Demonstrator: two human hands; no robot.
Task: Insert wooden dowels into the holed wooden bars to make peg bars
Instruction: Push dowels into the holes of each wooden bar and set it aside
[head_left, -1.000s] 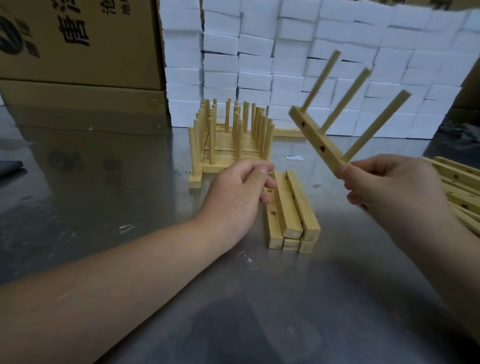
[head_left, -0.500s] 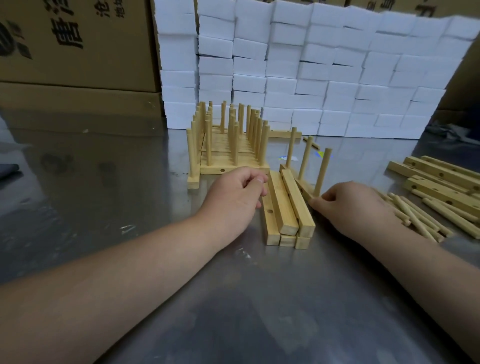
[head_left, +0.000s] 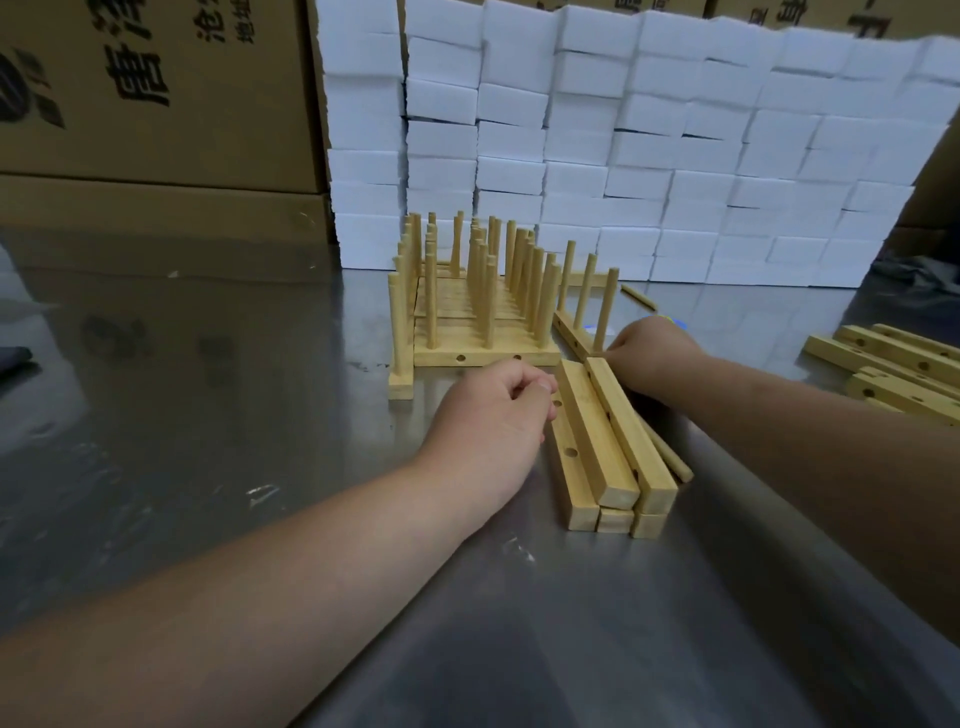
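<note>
Left hand (head_left: 493, 415): rests on the table (head_left: 208, 441), fingers curled beside the bar stack (head_left: 608, 452); any hold cannot be told.
Right hand (head_left: 652, 353): reaches far, grip hidden.
Peg bar (head_left: 571, 335): lies at the right hand's fingertips, dowels upright.

Two bare forearms and two bare hands are all of the person that shows, the skin uncovered from the picture's edge to the fingertips. The left hand (head_left: 493, 415), just left of the stack of wooden bars (head_left: 608, 457), is broad-backed with rounded knuckles and a short, trimmed thumbnail. The right hand (head_left: 654, 353), at the stack's far right corner, has a smooth back and a full wrist. Its forearm widens steadily toward the frame's edge.
</note>
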